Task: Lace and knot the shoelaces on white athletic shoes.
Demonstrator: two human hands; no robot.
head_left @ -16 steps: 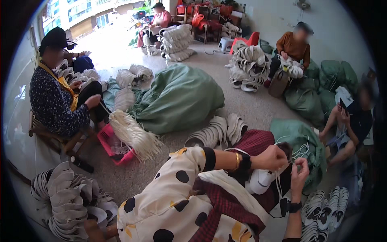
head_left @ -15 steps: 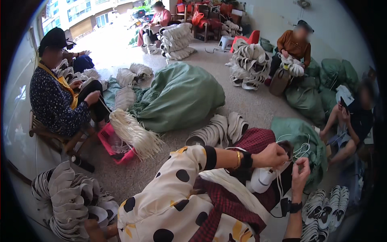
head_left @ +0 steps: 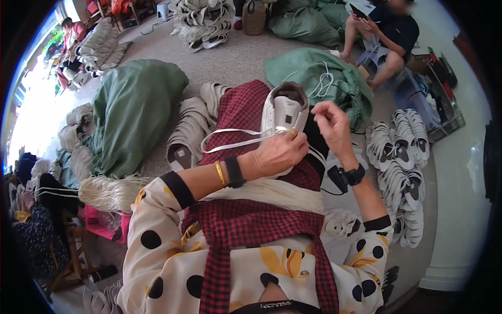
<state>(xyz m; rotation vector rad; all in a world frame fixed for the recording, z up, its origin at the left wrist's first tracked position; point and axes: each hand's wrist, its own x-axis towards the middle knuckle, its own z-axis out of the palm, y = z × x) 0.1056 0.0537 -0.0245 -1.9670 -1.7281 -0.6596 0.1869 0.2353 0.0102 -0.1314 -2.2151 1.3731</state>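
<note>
Toward one o'clock, over the checked apron (head_left: 238, 107): white shoe (head_left: 269, 112), dark tongue patch (head_left: 288, 120) | left hand (head_left: 280, 152): pinching white lace (head_left: 238, 131) | right hand (head_left: 335, 130), two o'clock: fingers curled, hold cannot be told | six o'clock: dark band (head_left: 246, 309), pale lettering

The white sneaker (head_left: 286, 110) you had before you lay over the red-and-black checked cloth (head_left: 238, 112) on your lap, its heel pointing away from you and its toe toward you, mostly covered by your left hand (head_left: 280, 153). Its collar gaped, showing a brownish-grey lining, and its pale, perforated tongue carried a small dark square. The flat white shoelace (head_left: 240, 131) crossed the lower throat, where your left fingertips pinched together. From there, it ran out left in a long, loose loop over the cloth. Your fingers hid the lower eyelets.
</note>
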